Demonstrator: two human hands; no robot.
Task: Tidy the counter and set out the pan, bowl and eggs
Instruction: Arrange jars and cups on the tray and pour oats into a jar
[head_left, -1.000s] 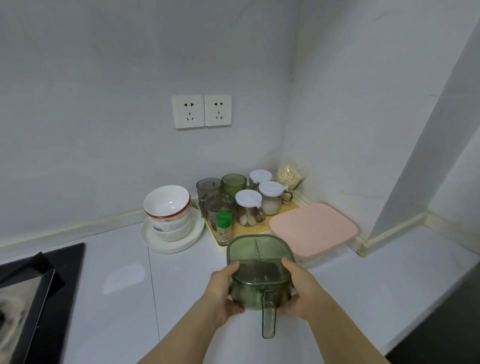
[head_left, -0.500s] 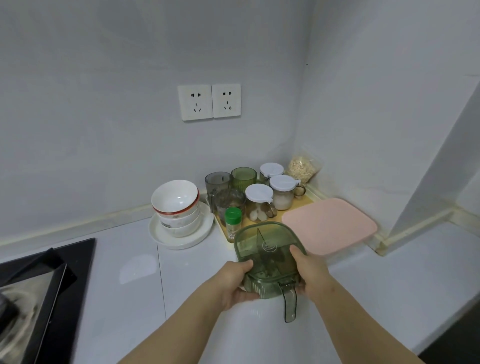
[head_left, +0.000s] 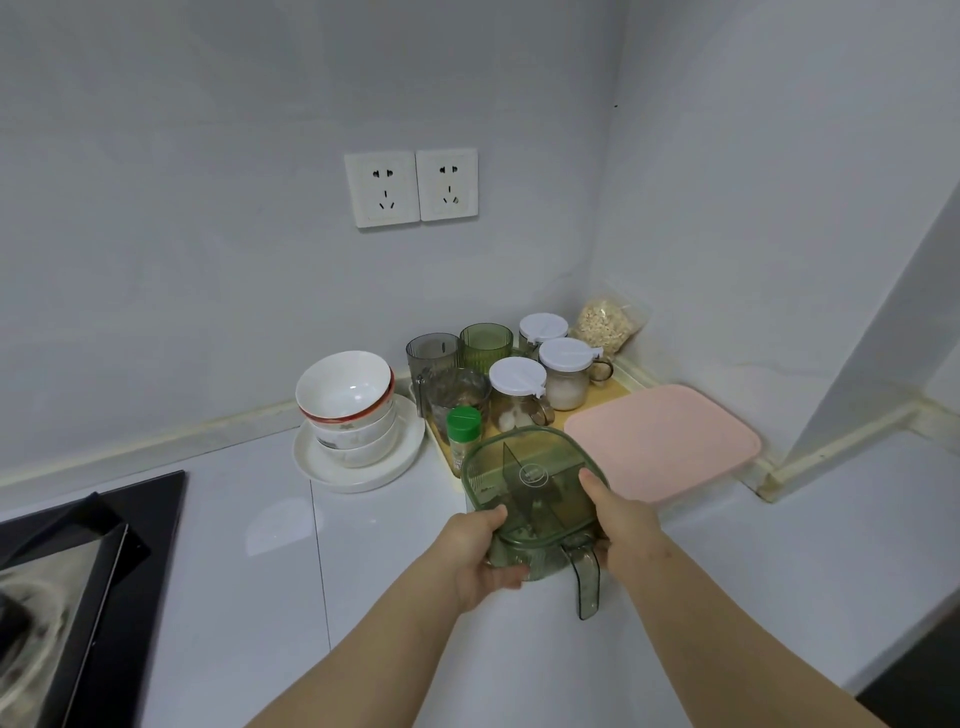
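Both hands hold a translucent green lidded container (head_left: 530, 483) with a handle pointing toward me, tilted just above the white counter (head_left: 395, 582). My left hand (head_left: 480, 556) grips its left underside and my right hand (head_left: 623, 525) grips its right side. Stacked white bowls (head_left: 345, 400) with a red rim sit on a white plate (head_left: 358, 467) by the back wall. A pan is partly visible on the black stove (head_left: 62, 577) at the far left. No eggs are in view.
A yellow tray (head_left: 613, 389) in the corner holds cups (head_left: 483, 343), white-lidded jars (head_left: 517, 389) and a green-capped spice bottle (head_left: 462, 436). A pink board (head_left: 670, 441) lies to its right, a bag of grains (head_left: 608, 322) behind. Two wall sockets (head_left: 410, 187) hang above.
The green container has moved forward toward the corner tray and tilted so its lid faces me. The view has shifted closer to the corner.
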